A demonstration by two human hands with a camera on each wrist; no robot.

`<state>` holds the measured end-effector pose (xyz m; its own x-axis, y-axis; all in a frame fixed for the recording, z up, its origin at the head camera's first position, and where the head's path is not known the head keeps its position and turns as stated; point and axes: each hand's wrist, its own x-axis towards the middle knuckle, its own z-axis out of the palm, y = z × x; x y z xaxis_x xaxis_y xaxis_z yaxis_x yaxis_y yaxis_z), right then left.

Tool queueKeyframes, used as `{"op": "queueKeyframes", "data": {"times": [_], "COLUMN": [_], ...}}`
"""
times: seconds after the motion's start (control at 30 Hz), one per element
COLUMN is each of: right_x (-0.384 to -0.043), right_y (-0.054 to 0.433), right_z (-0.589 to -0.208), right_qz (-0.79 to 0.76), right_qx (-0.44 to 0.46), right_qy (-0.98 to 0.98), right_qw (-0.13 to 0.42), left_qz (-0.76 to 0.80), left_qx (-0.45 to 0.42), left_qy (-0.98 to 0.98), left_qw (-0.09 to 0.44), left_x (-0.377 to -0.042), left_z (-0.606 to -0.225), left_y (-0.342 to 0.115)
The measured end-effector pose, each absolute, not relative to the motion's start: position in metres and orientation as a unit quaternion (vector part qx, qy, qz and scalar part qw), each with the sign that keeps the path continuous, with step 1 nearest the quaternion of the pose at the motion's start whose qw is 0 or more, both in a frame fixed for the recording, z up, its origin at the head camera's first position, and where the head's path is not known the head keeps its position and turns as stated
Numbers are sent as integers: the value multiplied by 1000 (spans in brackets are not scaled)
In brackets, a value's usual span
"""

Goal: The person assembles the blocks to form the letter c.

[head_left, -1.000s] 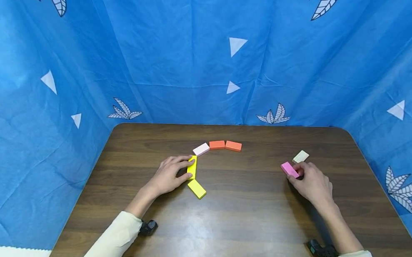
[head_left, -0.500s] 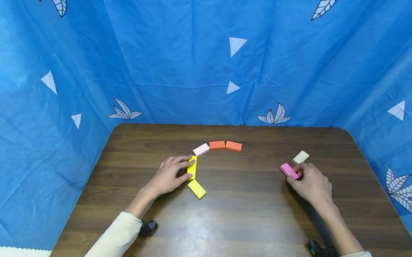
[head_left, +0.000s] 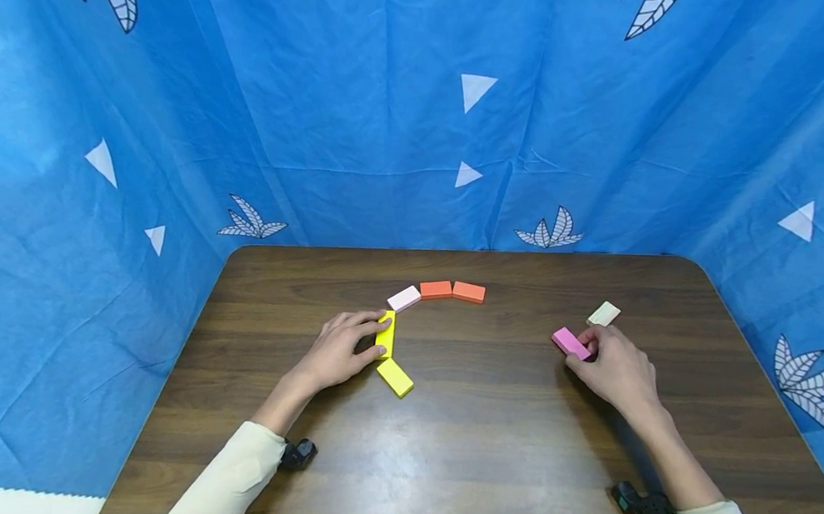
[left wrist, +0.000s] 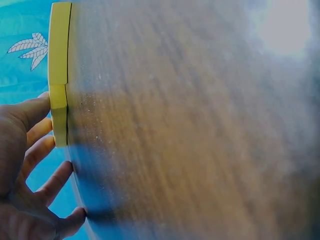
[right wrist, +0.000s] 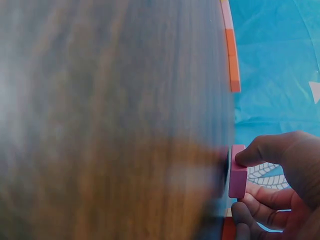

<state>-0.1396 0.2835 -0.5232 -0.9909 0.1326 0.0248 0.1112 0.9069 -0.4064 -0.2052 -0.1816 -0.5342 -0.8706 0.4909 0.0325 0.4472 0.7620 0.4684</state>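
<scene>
My left hand [head_left: 339,350] lies over a yellow block [head_left: 386,335], thumb and fingertips resting on it. A second yellow block [head_left: 397,377] meets its near end at an angle. In the left wrist view the two yellow blocks [left wrist: 60,45] stand end to end beside the thumb. On the right, my right hand [head_left: 620,369] pinches a pink block [head_left: 569,343] between thumb and fingers; the right wrist view shows the same pink block [right wrist: 238,172] with the thumb on its upper face. A cream block [head_left: 603,314] lies just beyond that hand.
From the yellow blocks a curve continues with a pale pink block [head_left: 405,298], an orange-red block [head_left: 436,290] and an orange block [head_left: 469,292]. Another orange-red piece [right wrist: 228,230] shows at the right wrist view's bottom edge. Blue cloth [head_left: 368,127] hangs behind the wooden table [head_left: 479,468].
My right hand has shifted slightly left with the pink block, away from the cream block. The left hand stays in place on the yellow block.
</scene>
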Motion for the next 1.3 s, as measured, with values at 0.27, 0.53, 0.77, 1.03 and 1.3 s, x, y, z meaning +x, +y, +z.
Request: {"op": "queueKeyframes", "data": {"times": [0.27,0.53,0.77,1.03,1.3], "right_x": [-143,-142,-141,-136,-135], "right_y": [270,259,251,238,225], "right_z": [-524,-526,-527,-524,-521], "right_qz": [224,226,232,240,240], "right_qx": [-49,-32,-21,-4,2], "right_qy": [-973,-974,-973,-971,-971], "right_qw": [10,11,5,6,0], "left_qz": [237,239,236,233,236], "left_qx": [248,249,250,254,254], "left_qy": [938,937,938,937,937], "left_qw": [45,49,49,46,47], "left_x": [-205,-206,-206,-205,-206], "left_z": [-532,-532,-531,-531,-532], "left_y": [-181,-180,-180,-181,-183]}}
